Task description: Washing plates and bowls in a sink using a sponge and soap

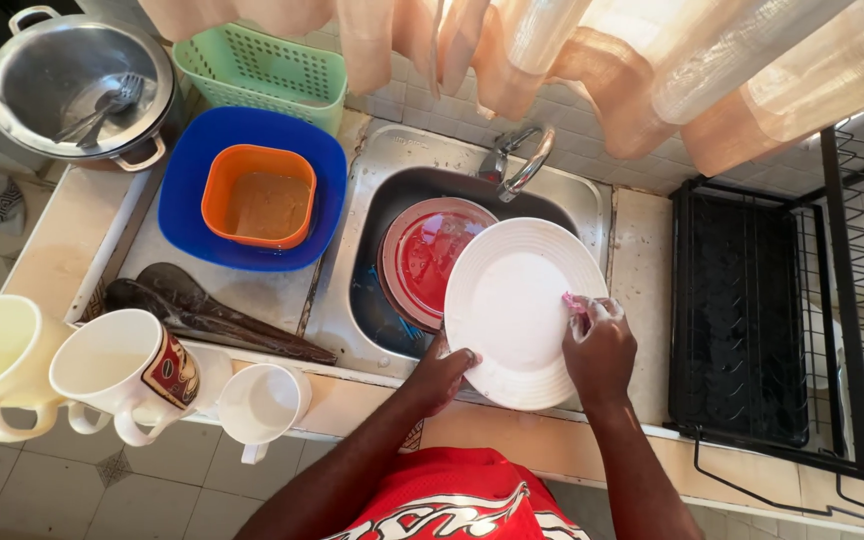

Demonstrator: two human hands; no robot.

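Left hand [444, 372] is gripping the white plate [512, 300] by its lower rim, tilted over the sink [372, 200]; right hand [597, 345] is pinching a pink scrubber [574, 301] against it. Risk: wet rim slipping, plate dropping onto the red plate [422, 262].

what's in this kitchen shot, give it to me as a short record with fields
setting: steel sink set in a tiled counter
left hand: grips the lower edge of a white plate
right hand: presses a pink scrubber on the plate's right rim
in sink: red plate
left of sink: orange tub inside blue basin, dark wooden spoons, white mugs
right of sink: black dish rack
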